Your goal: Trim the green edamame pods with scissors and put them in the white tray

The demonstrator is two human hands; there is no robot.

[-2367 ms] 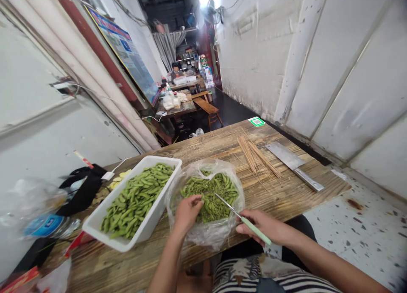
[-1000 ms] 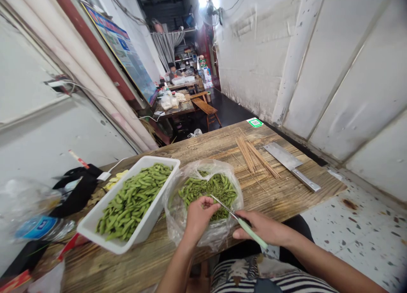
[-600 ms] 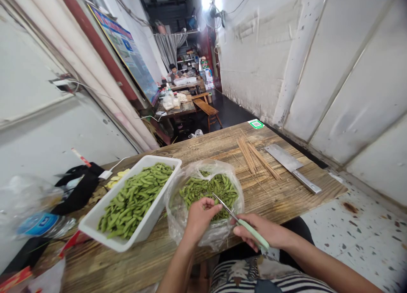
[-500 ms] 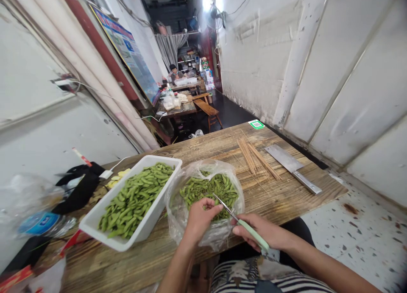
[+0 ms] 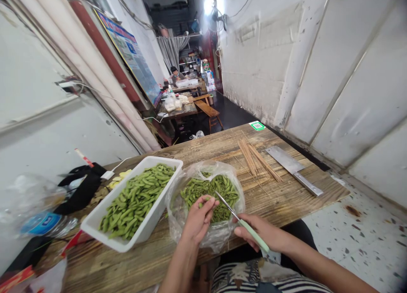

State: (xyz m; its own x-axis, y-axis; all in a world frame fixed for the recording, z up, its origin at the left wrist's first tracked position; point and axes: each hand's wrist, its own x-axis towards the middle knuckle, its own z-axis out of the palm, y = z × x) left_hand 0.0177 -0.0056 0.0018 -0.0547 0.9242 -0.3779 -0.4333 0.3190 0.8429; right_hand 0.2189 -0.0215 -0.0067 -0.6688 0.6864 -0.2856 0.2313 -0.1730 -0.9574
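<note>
Over the near side of a plastic-lined bowl point(image 5: 174, 225), my left hand point(image 5: 199, 219) is closed with a green soybean pod point(image 5: 201, 205) pinched in its fingers. My right hand point(image 5: 259, 231) grips scissors point(image 5: 252, 233) with pale green handles. Their metal blades point up and left, with the tips close to my left fingertips. Inside the bowl lie pods point(image 5: 222, 187) and small cut-off bits. Left of the bowl stands a white tub point(image 5: 125, 245) heaped with whole green pods point(image 5: 136, 199).
Thin wooden skewers point(image 5: 257, 161) and a cleaver point(image 5: 294, 170) lie on the wooden table point(image 5: 273, 204) to the right. At the left are a plastic bottle point(image 5: 44, 224), a black bag point(image 5: 76, 195) and a white plug point(image 5: 107, 174). Another person point(image 5: 176, 75) sits at a far table.
My left hand has turned and drawn slightly back from the scissors, so a pod now shows at its fingertips. My right hand and the scissors stay nearly in place.
</note>
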